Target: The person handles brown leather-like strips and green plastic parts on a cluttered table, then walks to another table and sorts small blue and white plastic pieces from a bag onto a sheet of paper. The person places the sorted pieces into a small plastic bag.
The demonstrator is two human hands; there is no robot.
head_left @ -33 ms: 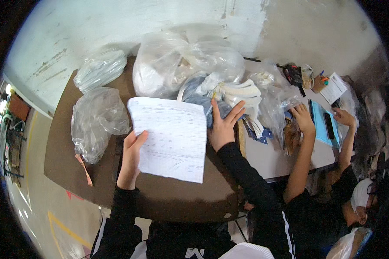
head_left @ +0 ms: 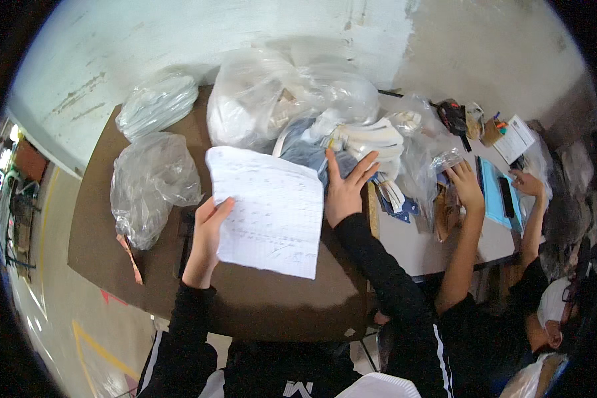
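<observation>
My left hand (head_left: 207,240) grips the left edge of a white gridded sheet of paper (head_left: 268,215), thumb on its face. Handwritten lines cover the sheet, which hangs over the brown table. To its right, my right hand (head_left: 346,192) has its fingers spread against a heap of grey-blue and cream fabric pieces (head_left: 371,142). Part of that heap lies behind the paper's upper edge. Small dark blue pieces (head_left: 399,211) lie just right of my right hand. A big clear plastic bag (head_left: 245,99) with pale contents stands behind the heap.
Crumpled clear bags (head_left: 154,179) lie on the brown table (head_left: 113,265) at the left. A co-worker's hands (head_left: 467,186) are at the white table (head_left: 414,255) on the right, near a light blue folder (head_left: 487,186) with a black phone (head_left: 506,196). A pen holder (head_left: 492,132) stands behind.
The paper and my left hand have shifted slightly to the right. My right hand stays spread on the fabric heap.
</observation>
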